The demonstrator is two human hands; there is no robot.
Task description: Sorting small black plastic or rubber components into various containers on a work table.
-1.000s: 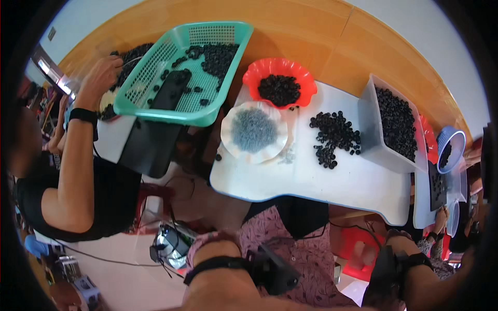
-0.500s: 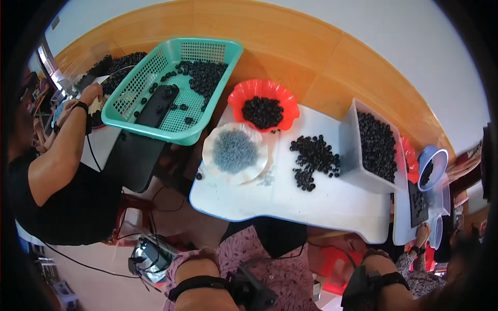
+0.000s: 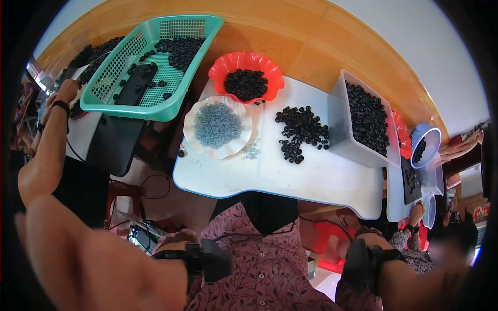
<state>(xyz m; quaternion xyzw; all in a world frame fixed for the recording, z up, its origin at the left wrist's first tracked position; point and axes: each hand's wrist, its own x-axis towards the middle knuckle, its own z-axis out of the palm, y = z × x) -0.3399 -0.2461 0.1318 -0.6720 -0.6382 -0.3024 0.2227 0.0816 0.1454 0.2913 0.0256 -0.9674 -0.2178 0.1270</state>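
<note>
Neither of my hands shows. My left arm (image 3: 104, 264), strapped and smeared by motion, is bent up at the lower left, away from the table. My right arm (image 3: 420, 277), also strapped, is folded at the lower right. On the white table (image 3: 238, 179) before me lies a loose pile of small round black parts (image 3: 303, 127). To its left a white scalloped plate (image 3: 196, 142) bears many small clear bluish pieces (image 3: 217, 124). Behind that stands a red scalloped bowl (image 3: 275, 83) with more black parts. A translucent bin (image 3: 345, 140) full of them is at the right.
A green mesh basket (image 3: 155, 111) with black parts and a dark flat block (image 3: 136, 85) stands at the left. Beyond it a co-worker's hand (image 3: 67, 92) is busy. Right of my table are a blue-white basket (image 3: 436, 140), a dark tray (image 3: 411, 179) and another person's hand (image 3: 416, 212).
My left arm has swung outward and up into the lower left. The view has tilted, so the table and containers sit higher and further left. The table's contents look unmoved.
</note>
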